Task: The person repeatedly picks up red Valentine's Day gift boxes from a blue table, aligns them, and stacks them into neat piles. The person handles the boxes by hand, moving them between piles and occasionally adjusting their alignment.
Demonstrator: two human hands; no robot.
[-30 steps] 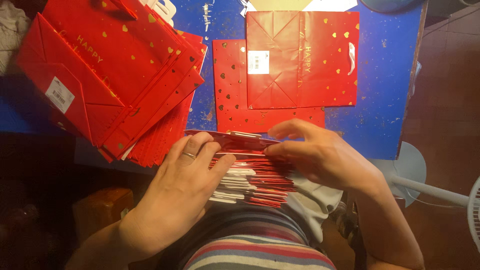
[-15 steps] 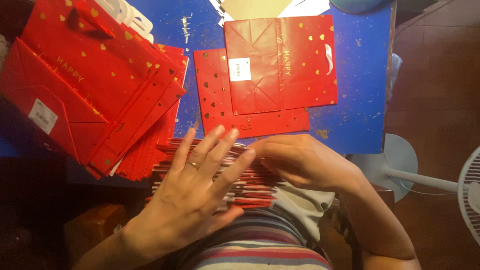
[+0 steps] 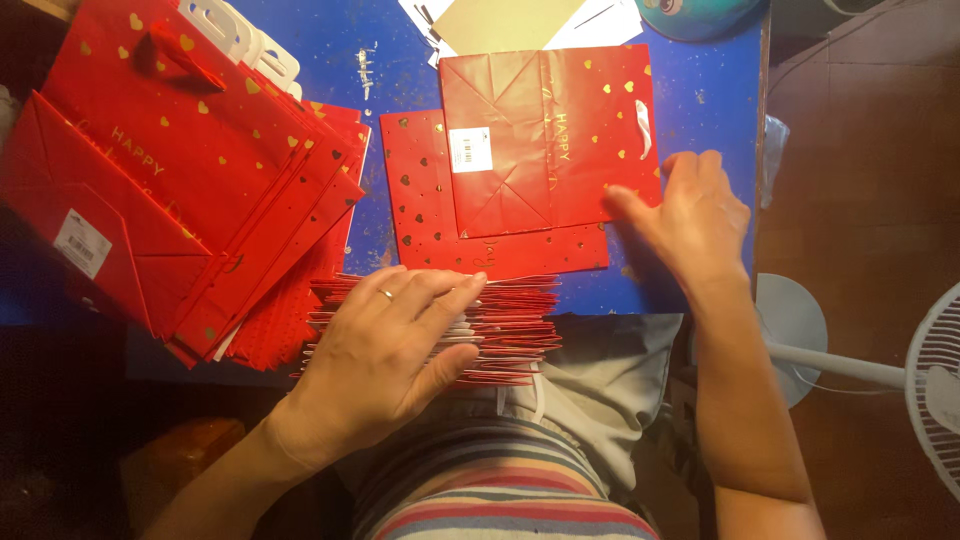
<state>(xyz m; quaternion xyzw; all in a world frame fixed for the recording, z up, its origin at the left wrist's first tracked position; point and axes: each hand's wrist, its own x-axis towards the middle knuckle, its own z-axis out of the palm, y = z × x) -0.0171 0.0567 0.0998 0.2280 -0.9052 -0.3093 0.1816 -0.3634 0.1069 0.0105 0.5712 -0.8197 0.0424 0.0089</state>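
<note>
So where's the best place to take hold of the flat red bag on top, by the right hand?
Probably its right edge, from the right: the red bag lies flat, that edge overhangs the sheet beneath, and the right hand already touches it.

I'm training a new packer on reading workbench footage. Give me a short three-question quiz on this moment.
1. True or false: the left hand lies flat on the stack of folded bags.
2. What does the right hand touch?
A. the fan
B. the flat red bag
C. the teal object
3. Fill in: the table is ____ in colour.

Key
1. True: the palm and fingers rest on top of the stack at the table's near edge.
2. B: its fingers are on the bag's right edge.
3. Blue.
</note>
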